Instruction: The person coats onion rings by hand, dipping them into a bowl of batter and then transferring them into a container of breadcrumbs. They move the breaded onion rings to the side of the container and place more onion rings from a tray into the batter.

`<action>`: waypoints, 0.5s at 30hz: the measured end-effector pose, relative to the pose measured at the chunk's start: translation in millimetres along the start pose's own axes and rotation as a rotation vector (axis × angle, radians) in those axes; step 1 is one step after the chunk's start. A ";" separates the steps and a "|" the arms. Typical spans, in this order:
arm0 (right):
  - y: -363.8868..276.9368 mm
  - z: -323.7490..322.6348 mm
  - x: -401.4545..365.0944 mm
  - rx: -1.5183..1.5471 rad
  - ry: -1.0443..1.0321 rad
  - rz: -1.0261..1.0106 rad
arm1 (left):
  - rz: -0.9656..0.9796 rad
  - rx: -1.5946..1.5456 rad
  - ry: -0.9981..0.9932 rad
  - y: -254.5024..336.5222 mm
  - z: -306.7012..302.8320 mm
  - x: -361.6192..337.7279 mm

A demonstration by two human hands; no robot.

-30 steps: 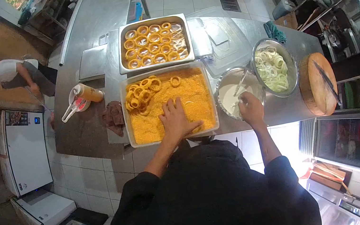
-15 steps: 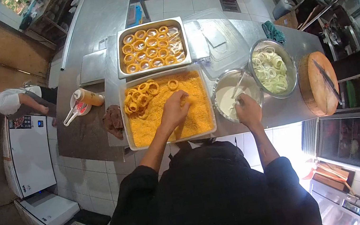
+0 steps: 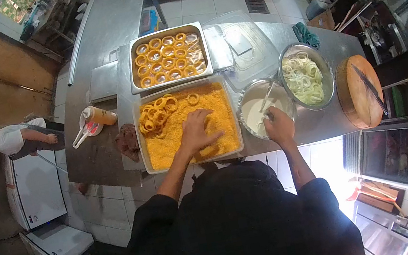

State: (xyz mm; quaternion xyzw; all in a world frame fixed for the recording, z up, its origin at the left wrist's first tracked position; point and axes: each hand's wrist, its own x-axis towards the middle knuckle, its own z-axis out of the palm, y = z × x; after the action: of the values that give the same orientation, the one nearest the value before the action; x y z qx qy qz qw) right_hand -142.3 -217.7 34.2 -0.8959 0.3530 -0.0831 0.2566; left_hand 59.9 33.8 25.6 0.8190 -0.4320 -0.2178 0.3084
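My left hand (image 3: 198, 133) is over the orange breadcrumbs in a clear plastic tub (image 3: 145, 158), fingers spread and nothing gripped. Breaded onion rings (image 3: 154, 115) are heaped in the tub's far left corner, and one single ring (image 3: 193, 99) lies beyond my fingers. My right hand (image 3: 280, 125) is at the near side of a metal bowl of pale batter (image 3: 253, 110), fingers closed; what they hold is hidden. A light-coloured utensil (image 3: 270, 93) leans in that bowl, close to my fingertips. Behind the tub, a steel tray (image 3: 134, 85) holds rows of breaded rings.
A steel bowl (image 3: 332, 87) of sliced onion rings stands right of the batter. Farther right, a knife (image 3: 369, 87) rests on a round chopping board (image 3: 357, 114). A brown cloth (image 3: 127, 143) and a sauce bottle (image 3: 101, 115) are at left. Another person (image 3: 20, 139) bends beside a white freezer.
My left hand has opened and spread over the crumbs, having been pinched before. My right hand stays at the batter bowl. The other person at left has shifted and reaches an arm differently.
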 end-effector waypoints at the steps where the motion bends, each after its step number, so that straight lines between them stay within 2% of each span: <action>1: 1.2 0.4 0.6 0.000 0.000 0.000 | 0.020 0.283 0.132 5.6 3.2 -12.0; 5: -1.6 -0.4 2.1 -0.033 -0.018 -0.017 | -0.046 0.457 0.105 6.6 12.5 -32.5; 7: -0.9 -2.1 1.7 -0.035 -0.027 -0.008 | -0.324 0.314 -0.048 0.3 14.5 -32.4; 10: -2.2 -0.9 2.1 -0.053 -0.055 -0.004 | -0.376 0.205 -0.008 -43.6 34.7 -30.6; 11: -2.1 -0.6 2.4 -0.047 -0.056 0.002 | -0.378 0.204 -0.004 -52.0 39.8 -30.7; 13: -1.3 -0.3 3.9 -0.042 -0.053 0.007 | -0.218 -0.007 0.212 -50.7 37.0 -27.2; 14: -0.9 0.4 4.3 -0.053 -0.040 0.004 | -0.216 -0.007 0.213 -50.7 35.1 -21.7; 15: -0.4 1.8 2.9 -0.063 -0.028 0.004 | -0.200 -0.152 0.166 -39.1 24.4 -13.9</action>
State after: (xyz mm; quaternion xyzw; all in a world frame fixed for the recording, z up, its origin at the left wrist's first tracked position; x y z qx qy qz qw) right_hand -139.3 -218.7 32.7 -0.9040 0.3535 -0.0587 0.2332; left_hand 59.7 54.9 -17.7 0.8474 -0.3037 -0.2109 0.3811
